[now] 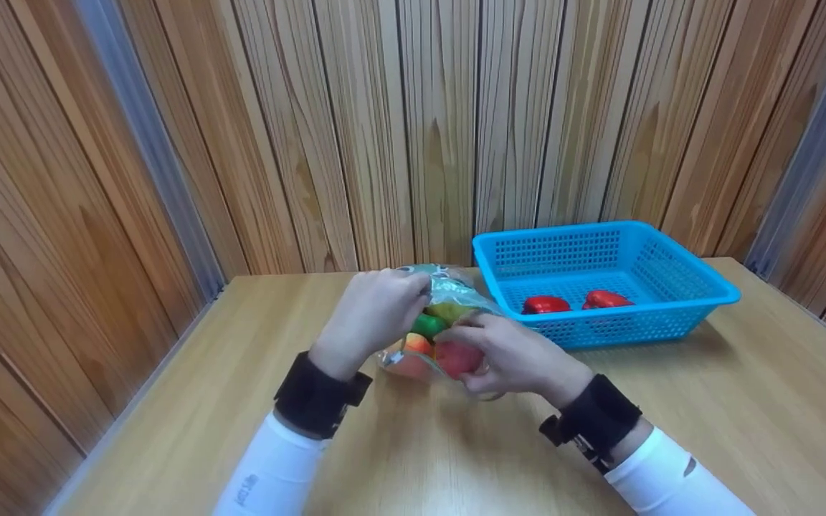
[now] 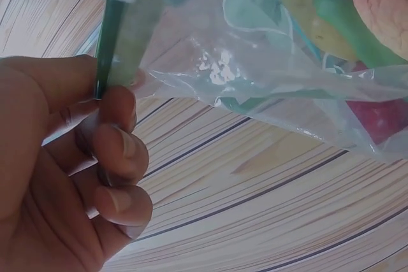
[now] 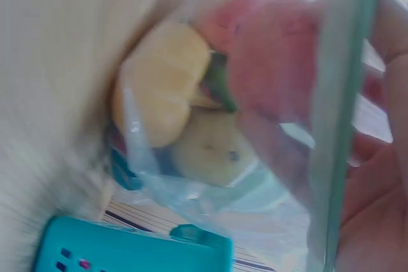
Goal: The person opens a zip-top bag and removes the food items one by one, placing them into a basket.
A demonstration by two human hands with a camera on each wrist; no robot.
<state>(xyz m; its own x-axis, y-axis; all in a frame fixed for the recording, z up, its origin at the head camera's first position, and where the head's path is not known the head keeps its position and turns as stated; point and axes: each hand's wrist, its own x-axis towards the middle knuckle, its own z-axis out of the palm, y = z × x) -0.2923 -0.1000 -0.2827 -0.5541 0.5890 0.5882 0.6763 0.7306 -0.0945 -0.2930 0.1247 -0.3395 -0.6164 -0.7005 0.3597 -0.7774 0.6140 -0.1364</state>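
Observation:
A clear zip-top plastic bag full of fruit and vegetable pieces hangs between both hands over the table. With thumb and fingertips my left hand pinches the bag's green-edged mouth, seen close in the left wrist view. My right hand reaches through the opening, its fingers curled round a reddish round fruit inside the bag. Beside that fruit lie a green piece, a yellow-green piece and an orange-red one. In the right wrist view a pale yellow piece presses against the plastic.
To the right of the bag stands a blue plastic basket, very near it. Two glossy red pieces, like bell peppers, lie inside: one at left, another at right. A wood-plank wall rises behind the wooden table.

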